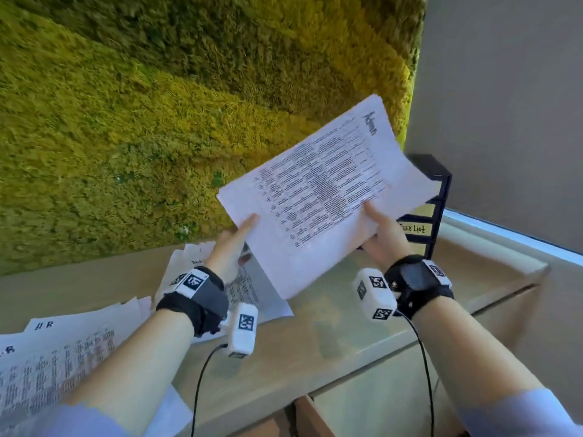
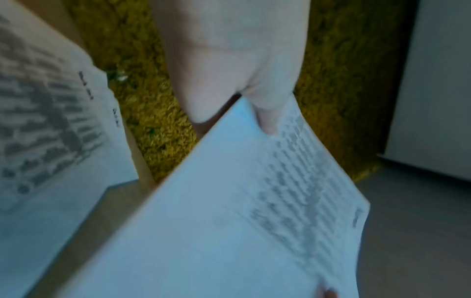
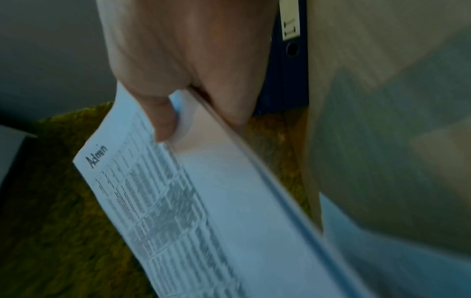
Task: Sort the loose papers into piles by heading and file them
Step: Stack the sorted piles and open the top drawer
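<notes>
I hold a stack of white printed sheets headed "Admin" (image 1: 318, 197) up in the air above the cabinet top. My left hand (image 1: 235, 239) pinches its left edge, thumb on the printed face (image 2: 265, 119). My right hand (image 1: 378, 234) pinches the right edge, thumb on top and fingers beneath (image 3: 165, 125). The heading "Admin" (image 3: 97, 156) is legible in the right wrist view. A pile headed "HR" (image 1: 56, 357) lies at the left of the cabinet top. Another pile (image 1: 249, 291) lies under my left wrist. Dark binders (image 1: 426, 212) stand at the right behind the held sheets.
The beige cabinet top (image 1: 331, 335) runs along a wall of green-yellow moss (image 1: 157, 121). A grey wall (image 1: 504, 105) closes the right side. One binder label reads "Task List" (image 1: 415, 229). Drawer fronts show below the front edge (image 1: 362, 408).
</notes>
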`<action>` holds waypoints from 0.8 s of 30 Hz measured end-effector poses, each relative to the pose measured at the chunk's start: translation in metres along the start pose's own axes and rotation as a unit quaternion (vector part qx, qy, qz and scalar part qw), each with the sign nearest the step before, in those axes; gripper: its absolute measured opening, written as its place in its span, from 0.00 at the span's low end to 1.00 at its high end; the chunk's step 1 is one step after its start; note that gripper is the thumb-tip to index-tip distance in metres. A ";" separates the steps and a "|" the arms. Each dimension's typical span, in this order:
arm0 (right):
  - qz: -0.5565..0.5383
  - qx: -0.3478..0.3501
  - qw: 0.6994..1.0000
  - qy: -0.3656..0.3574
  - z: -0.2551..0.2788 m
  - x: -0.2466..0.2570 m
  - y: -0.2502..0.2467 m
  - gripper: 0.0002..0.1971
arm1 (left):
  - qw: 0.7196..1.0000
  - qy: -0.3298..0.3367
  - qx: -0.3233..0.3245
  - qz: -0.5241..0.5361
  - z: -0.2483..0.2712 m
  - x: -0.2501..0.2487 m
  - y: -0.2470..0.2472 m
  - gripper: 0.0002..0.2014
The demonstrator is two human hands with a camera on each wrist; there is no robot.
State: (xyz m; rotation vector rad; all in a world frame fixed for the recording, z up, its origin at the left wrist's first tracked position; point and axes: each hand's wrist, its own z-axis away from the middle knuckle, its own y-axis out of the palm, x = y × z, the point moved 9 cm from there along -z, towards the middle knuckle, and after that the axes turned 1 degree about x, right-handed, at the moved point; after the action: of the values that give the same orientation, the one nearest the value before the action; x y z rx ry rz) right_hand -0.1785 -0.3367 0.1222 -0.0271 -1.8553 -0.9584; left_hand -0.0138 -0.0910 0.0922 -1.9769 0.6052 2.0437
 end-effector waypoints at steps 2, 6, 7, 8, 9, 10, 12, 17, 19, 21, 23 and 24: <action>-0.012 0.044 0.999 0.020 0.003 -0.008 -0.001 0.13 | 0.999 0.029 -0.012 0.037 0.006 -0.006 0.004 0.20; 0.082 0.028 0.996 0.037 0.001 0.001 -0.059 0.22 | 0.991 0.115 -0.064 0.009 0.012 -0.026 -0.023 0.08; 0.141 0.034 0.989 0.040 0.002 0.004 -0.071 0.25 | 0.990 0.127 -0.058 0.001 0.011 -0.027 -0.028 0.06; 0.194 0.041 0.979 0.042 0.004 0.006 -0.080 0.30 | 0.989 0.136 -0.053 -0.008 0.015 -0.029 -0.029 0.05; 0.229 0.051 0.971 0.045 0.007 0.007 -0.084 0.33 | 0.988 0.148 -0.042 -0.018 0.019 -0.030 -0.028 0.06; 0.249 0.063 0.965 0.046 0.009 0.007 -0.086 0.35 | 0.986 0.159 -0.035 -0.027 0.023 -0.030 -0.027 0.07; 0.267 0.086 0.959 0.036 0.011 0.008 -0.085 0.38 | 0.984 0.172 -0.032 -0.026 0.030 -0.024 -0.022 0.10; 0.309 0.119 0.944 0.005 0.022 0.001 -0.056 0.25 | 0.970 0.191 -0.143 -0.048 0.043 -0.002 -0.020 0.09; 0.303 0.106 0.947 -0.013 0.025 0.003 -0.045 0.19 | 0.969 0.202 -0.135 -0.044 0.046 -0.004 -0.008 0.07; 0.290 0.099 0.951 -0.035 0.024 0.017 -0.034 0.16 | 0.966 0.229 -0.118 -0.032 0.051 -0.021 0.001 0.11; 0.277 0.101 0.954 -0.056 0.020 0.035 -0.029 0.17 | 0.958 0.259 -0.123 -0.017 0.051 -0.040 -0.005 0.12; 0.281 0.098 0.953 -0.060 0.018 0.040 -0.031 0.18 | 0.956 0.266 -0.126 -0.011 0.048 -0.045 -0.010 0.10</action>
State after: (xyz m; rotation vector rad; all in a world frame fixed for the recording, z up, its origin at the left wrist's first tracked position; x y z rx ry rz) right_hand -0.2246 -0.3619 0.1316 -0.4772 -1.8911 -0.3806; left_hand -0.0499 -0.0550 0.1351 -2.7006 0.4227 1.6308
